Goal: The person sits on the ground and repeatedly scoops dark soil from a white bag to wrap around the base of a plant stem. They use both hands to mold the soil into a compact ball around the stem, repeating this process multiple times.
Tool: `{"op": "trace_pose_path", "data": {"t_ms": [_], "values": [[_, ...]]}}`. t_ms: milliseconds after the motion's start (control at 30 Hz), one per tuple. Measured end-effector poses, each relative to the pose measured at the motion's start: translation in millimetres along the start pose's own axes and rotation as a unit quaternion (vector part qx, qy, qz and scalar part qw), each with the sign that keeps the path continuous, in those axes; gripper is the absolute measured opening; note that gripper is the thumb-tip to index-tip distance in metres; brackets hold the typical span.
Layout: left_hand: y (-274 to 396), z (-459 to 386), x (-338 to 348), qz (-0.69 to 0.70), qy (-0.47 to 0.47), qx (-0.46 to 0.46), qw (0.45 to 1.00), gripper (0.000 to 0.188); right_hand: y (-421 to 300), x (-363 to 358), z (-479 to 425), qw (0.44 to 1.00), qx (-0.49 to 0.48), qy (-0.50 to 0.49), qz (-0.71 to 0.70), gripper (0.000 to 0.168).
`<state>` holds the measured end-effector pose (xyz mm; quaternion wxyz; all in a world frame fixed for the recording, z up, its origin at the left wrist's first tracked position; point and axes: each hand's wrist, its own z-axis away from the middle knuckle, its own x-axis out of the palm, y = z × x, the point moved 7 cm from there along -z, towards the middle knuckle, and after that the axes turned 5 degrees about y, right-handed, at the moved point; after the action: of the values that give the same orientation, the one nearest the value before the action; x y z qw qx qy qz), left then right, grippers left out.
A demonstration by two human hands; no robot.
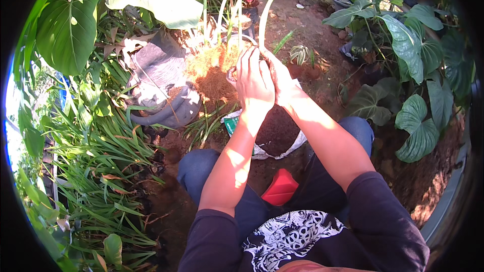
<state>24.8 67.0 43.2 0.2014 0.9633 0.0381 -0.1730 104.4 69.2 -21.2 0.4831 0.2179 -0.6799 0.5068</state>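
My left hand (pixel 255 79) and my right hand (pixel 280 75) are cupped together above an open sack, with dark soil on the fingers. Whatever lies between the palms is hidden. Just beyond them, thick pale green stems (pixel 229 19) of a large-leaved plant rise out of brown coir fibre (pixel 213 77). Part of a pot rim (pixel 247 37) shows behind that fibre. Below my wrists, the white plastic sack (pixel 298 143) holds dark potting soil (pixel 278 128). Its side bears green print and writing.
A black plastic tub (pixel 174 111) with crumpled dark sheeting (pixel 159 56) stands at left. Between my knees is a red plastic object (pixel 280 189). Strappy green plants (pixel 98 151) crowd the left; broad-leaved plants (pixel 412 53) line the right. Bare earth (pixel 321 37) runs between.
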Motion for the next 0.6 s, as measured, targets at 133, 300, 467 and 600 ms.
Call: {"op": "trace_pose_path", "data": {"t_ms": [133, 300, 467, 600], "values": [[-8, 0, -4, -0.009, -0.009, -0.007, 1.000, 0.043, 3, -2, 2, 0.996, 0.019, 0.065, 0.064, 0.039], [-11, -1, 2, 0.007, -0.033, -0.023, 0.999, 0.045, -7, -6, 9, 0.984, -0.017, 0.100, 0.147, 0.041], [-38, -3, 9, 0.230, 0.015, -0.154, 0.961, 0.041, -14, -4, -2, 0.989, -0.060, 0.101, 0.095, 0.047], [-49, 4, 19, 0.375, 0.040, -0.284, 0.882, 0.039, -20, 2, 5, 0.982, -0.053, 0.124, 0.133, 0.053]]}}
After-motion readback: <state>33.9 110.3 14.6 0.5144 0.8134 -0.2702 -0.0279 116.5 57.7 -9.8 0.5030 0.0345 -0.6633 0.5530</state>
